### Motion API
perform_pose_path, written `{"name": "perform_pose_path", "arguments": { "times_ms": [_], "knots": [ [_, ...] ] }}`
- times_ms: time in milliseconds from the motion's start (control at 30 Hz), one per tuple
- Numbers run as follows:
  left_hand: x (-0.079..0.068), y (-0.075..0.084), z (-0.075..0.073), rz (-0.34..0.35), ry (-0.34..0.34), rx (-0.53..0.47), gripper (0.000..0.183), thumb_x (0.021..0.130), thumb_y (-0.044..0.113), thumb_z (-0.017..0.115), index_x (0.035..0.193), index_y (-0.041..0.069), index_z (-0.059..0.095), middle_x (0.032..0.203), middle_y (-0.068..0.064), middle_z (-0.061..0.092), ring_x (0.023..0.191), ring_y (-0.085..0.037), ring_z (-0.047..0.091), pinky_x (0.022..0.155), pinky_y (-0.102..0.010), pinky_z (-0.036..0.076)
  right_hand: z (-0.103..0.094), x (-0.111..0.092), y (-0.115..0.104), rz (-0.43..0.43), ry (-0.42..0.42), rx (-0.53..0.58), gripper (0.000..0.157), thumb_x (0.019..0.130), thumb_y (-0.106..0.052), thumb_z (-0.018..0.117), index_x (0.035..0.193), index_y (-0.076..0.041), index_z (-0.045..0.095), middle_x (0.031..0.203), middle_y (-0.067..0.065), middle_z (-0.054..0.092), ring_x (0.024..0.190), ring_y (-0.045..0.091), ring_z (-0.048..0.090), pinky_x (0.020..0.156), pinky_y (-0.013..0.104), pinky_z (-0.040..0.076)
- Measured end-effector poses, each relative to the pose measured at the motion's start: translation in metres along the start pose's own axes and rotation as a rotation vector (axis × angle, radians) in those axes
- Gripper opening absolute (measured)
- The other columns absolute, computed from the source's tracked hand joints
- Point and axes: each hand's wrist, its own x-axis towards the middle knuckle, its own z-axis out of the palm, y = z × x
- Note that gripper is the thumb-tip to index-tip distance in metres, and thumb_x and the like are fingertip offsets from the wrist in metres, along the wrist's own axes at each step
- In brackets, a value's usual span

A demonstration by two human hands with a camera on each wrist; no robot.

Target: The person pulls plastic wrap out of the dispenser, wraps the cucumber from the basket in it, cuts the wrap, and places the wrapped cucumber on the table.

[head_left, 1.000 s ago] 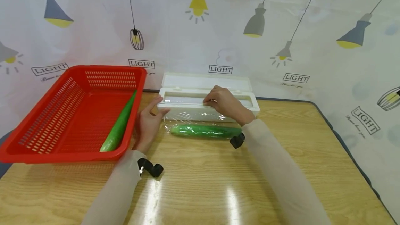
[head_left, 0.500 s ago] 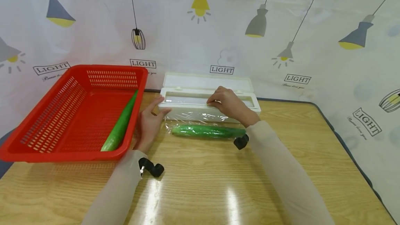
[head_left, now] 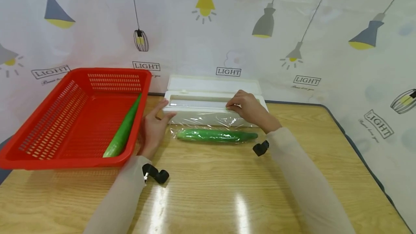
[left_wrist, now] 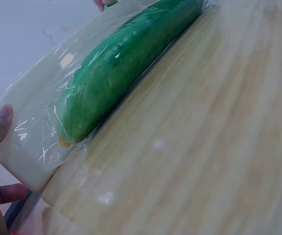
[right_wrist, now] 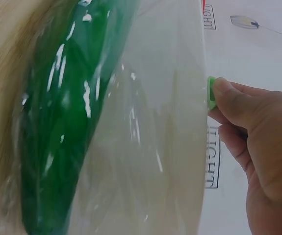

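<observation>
A white cling film dispenser (head_left: 185,118) stands at the back of the table with its lid (head_left: 214,83) raised. Clear cling film (head_left: 224,121) runs down its front and over a green cucumber (head_left: 211,135) lying before it. My left hand (head_left: 153,130) grips the dispenser's left end, thumb on the front. On the top front edge, my right hand (head_left: 248,108) pinches a small green slide cutter (right_wrist: 211,93), right of the middle. The left wrist view shows the film wrinkled around the cucumber's near end (left_wrist: 74,125).
To the left a red plastic basket (head_left: 78,163) holds another cucumber (head_left: 121,136). Behind the wooden table (head_left: 208,187) hangs a white backdrop (head_left: 175,21) printed with lamps, close behind the dispenser.
My right hand has slid to the right along the dispenser's edge with the cutter, exposing more of the cucumber's right end. The left hand has stayed at the dispenser's left end.
</observation>
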Motion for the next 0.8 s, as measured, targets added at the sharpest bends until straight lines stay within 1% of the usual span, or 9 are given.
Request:
{"name": "perform_pose_path", "arguments": {
  "times_ms": [133, 333, 633, 800],
  "knots": [
    [0.001, -0.001, -0.002, -0.004, 0.004, 0.006, 0.048, 0.074, 0.024, 0.082, 0.118, 0.009, 0.069, 0.123, -0.005, 0.064, 0.120, -0.014, 0.053, 0.101, -0.028, 0.037, -0.001, -0.007, 0.006, 0.001, 0.040, 0.008, 0.006, 0.083, -0.005, 0.073, 0.089, -0.005, 0.075, 0.081, 0.002, 0.067, 0.078, 0.019, 0.056, 0.067, 0.033, 0.046],
    [-0.001, -0.004, -0.002, -0.015, -0.005, -0.018, 0.048, 0.074, 0.022, 0.082, 0.118, 0.008, 0.069, 0.123, -0.005, 0.063, 0.120, -0.014, 0.053, 0.101, -0.028, 0.037, -0.002, -0.016, 0.013, -0.015, 0.084, 0.021, 0.007, 0.081, -0.005, 0.075, 0.087, -0.006, 0.075, 0.079, 0.002, 0.067, 0.075, 0.018, 0.055, 0.063, 0.033, 0.044],
    [-0.001, -0.001, 0.000, 0.008, -0.003, -0.034, 0.047, 0.075, 0.022, 0.081, 0.118, 0.007, 0.068, 0.123, -0.006, 0.063, 0.120, -0.015, 0.053, 0.102, -0.026, 0.035, -0.011, -0.024, 0.019, -0.001, 0.069, 0.018, 0.008, 0.081, -0.004, 0.075, 0.088, -0.006, 0.075, 0.081, 0.001, 0.067, 0.076, 0.017, 0.055, 0.063, 0.032, 0.044],
    [-0.001, 0.000, 0.000, -0.006, -0.010, -0.043, 0.047, 0.076, 0.020, 0.081, 0.118, 0.006, 0.068, 0.124, -0.006, 0.063, 0.121, -0.015, 0.052, 0.103, -0.026, 0.035, -0.011, -0.029, 0.024, -0.006, 0.083, 0.023, 0.008, 0.080, -0.004, 0.075, 0.088, -0.007, 0.075, 0.081, 0.000, 0.068, 0.075, 0.016, 0.055, 0.062, 0.032, 0.043]
  ]
}}
